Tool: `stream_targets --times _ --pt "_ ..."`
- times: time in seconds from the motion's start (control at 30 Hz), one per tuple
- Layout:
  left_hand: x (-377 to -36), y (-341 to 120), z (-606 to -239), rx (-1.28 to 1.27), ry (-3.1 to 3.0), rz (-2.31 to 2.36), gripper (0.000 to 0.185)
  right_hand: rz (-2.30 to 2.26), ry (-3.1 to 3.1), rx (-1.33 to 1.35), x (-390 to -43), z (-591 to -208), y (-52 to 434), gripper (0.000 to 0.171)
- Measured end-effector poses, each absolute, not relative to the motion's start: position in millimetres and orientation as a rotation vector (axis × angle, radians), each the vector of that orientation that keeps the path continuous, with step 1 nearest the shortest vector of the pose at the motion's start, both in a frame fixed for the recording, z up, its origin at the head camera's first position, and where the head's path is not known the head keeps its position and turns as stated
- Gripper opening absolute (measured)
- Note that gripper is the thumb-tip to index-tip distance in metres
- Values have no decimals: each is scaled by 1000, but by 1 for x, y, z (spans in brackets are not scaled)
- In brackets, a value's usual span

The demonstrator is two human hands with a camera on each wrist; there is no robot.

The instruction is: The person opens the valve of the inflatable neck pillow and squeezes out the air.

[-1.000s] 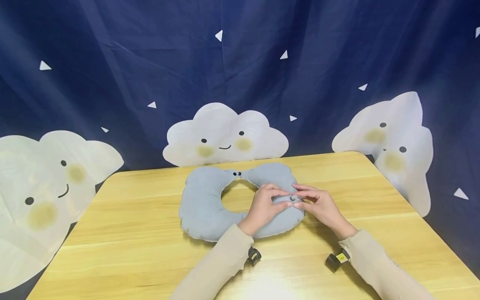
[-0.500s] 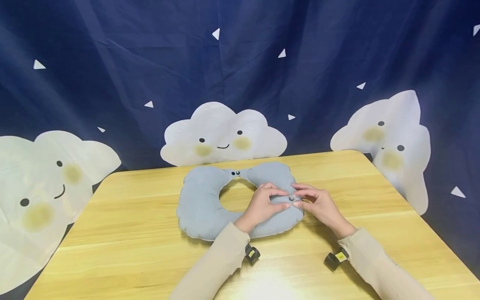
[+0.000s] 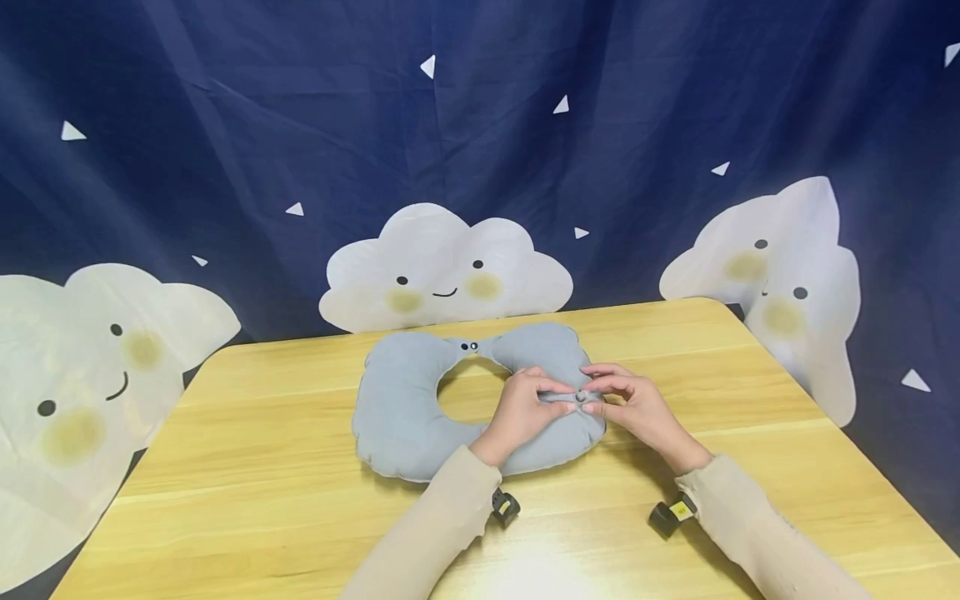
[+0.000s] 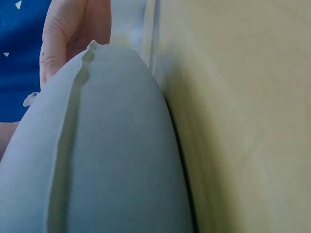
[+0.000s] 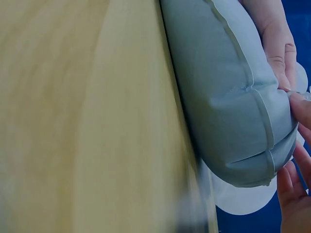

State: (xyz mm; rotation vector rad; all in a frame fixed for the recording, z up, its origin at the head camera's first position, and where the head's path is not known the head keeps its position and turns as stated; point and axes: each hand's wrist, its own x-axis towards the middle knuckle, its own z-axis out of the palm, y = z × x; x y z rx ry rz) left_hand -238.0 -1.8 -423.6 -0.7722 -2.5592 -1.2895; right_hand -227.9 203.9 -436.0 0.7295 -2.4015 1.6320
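Observation:
A grey inflatable neck pillow (image 3: 405, 408) lies on the table, its two ends meeting at the far side by a pair of dark snaps (image 3: 468, 346). Near its right side a small clear valve (image 3: 581, 397) sticks up from the fabric. My left hand (image 3: 520, 412) pinches at the left of this valve with thumb and fingers. From the right, my right hand (image 3: 637, 408) pinches there too, its fingertips close to the left ones. The right wrist view shows a right thumb (image 5: 302, 109) right at the valve, above the puffed, creased pillow side.
The pillow rests on a light wooden table (image 3: 247, 500). Behind it hangs a dark blue curtain (image 3: 480, 100) printed with white clouds and triangles. Black camera straps are worn at both wrists, over beige sleeves (image 3: 427, 533).
The head view has shifted very slightly, so the pillow and hands sit a little further left in it. Both hands stay at the valve, with only small finger movements.

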Motion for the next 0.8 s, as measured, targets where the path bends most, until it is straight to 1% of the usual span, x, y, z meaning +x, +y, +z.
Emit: stream_targets --times 0.17,0.4,0.7,0.8 --pt "-238 -2 -423 -775 -2520 -1323 17 1597 -2383 728 -223 -426 200 17" --pt "-237 -3 -425 -764 -2486 -1398 16 1638 -2307 807 -212 -406 189 17" --pt "-239 -3 -425 -722 -2517 -1444 14 1768 -2281 853 -230 -423 194 13" --pt "-239 -2 -425 -719 -2522 -1461 14 1774 -2303 836 -228 -418 194 11"
